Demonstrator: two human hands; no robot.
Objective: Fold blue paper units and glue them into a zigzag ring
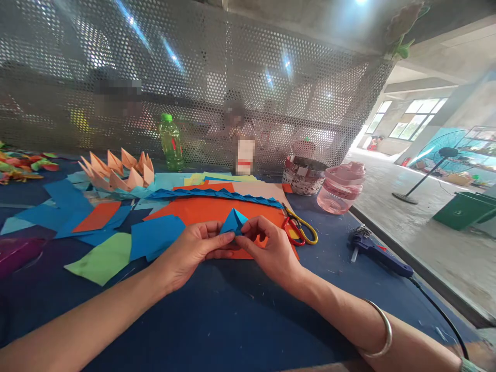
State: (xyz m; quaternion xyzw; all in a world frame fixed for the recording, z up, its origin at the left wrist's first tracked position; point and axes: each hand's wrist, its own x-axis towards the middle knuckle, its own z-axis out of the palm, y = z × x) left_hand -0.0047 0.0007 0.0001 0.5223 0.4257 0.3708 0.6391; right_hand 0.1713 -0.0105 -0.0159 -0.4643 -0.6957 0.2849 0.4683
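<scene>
"Blue counter [329, 289], perforated metal mesh screen [251, 67] beyond. What's in front of you?"

"A small blue paper triangle [233, 222], folded to a point, pinched between my left hand [191, 247] and right hand [271, 250], above orange card [205, 212]."

"Containers?"

"Far right, a pink plastic jar [341, 188] holding pinkish liquid [332, 202], beside a patterned tin [303, 178]."

"Room?"

"Bare counter nearby; a glue gun [375, 253] lies right, near the edge."

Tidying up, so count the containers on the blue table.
3: a green-capped plastic bottle by the perforated metal screen, a patterned tub and a pink plastic jar, both right of the orange paper sheet. A blurred white item may be another.
</scene>
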